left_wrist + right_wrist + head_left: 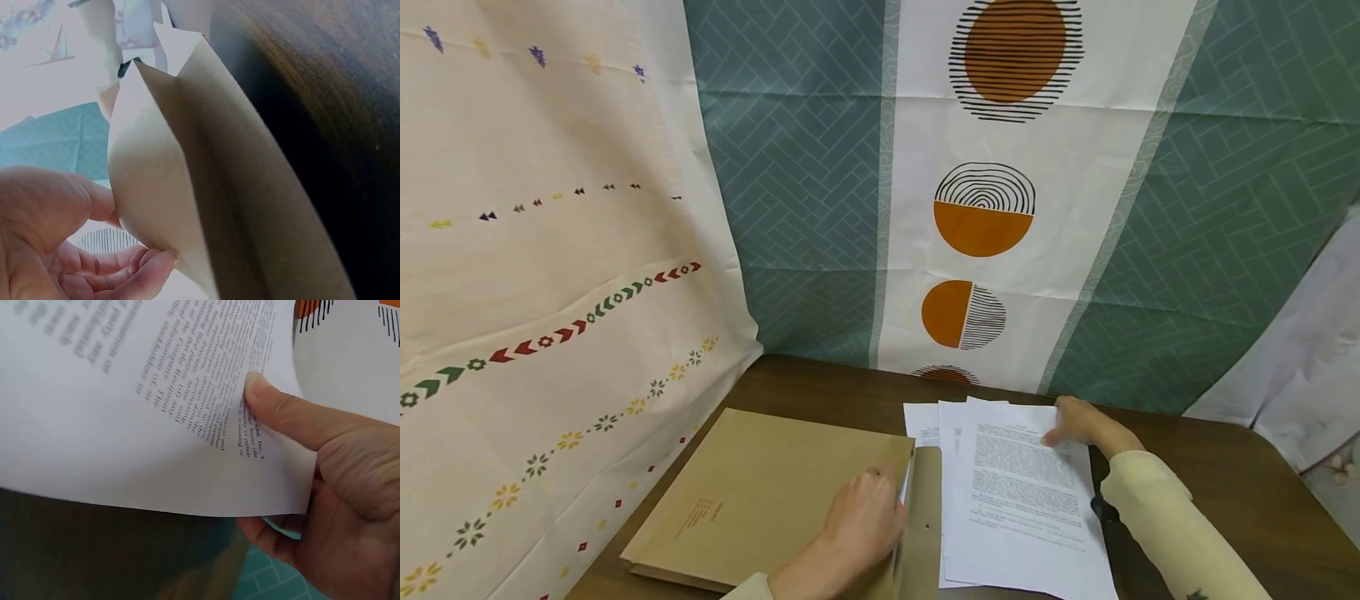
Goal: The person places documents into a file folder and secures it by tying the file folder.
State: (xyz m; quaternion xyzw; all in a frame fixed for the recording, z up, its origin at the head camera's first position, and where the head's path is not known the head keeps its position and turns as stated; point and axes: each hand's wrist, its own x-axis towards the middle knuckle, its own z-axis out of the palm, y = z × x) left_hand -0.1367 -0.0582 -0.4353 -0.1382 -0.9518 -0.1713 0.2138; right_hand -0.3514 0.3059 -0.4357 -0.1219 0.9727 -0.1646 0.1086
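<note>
A large brown envelope [775, 475] lies on the table at the left, its flap [927, 508] folded out to the right. My left hand [865, 521] grips the envelope's upper side at its mouth, where a white edge shows. In the left wrist view, the thumb and fingers of that hand [81, 237] pinch the brown paper [156, 162], and a deep fold runs beside it. Right of the flap lie several overlapping printed sheets [1030, 500]. My right hand [1090, 425] pinches the top sheet [156, 456] near its far right corner, thumb on the print and fingers beneath.
The dark wooden table [1217, 467] reaches back to a hanging green and white patterned cloth [805, 183]. A cream cloth [550, 333] with printed motifs hangs along the left side. A dark band [1102, 508] is around the right wrist.
</note>
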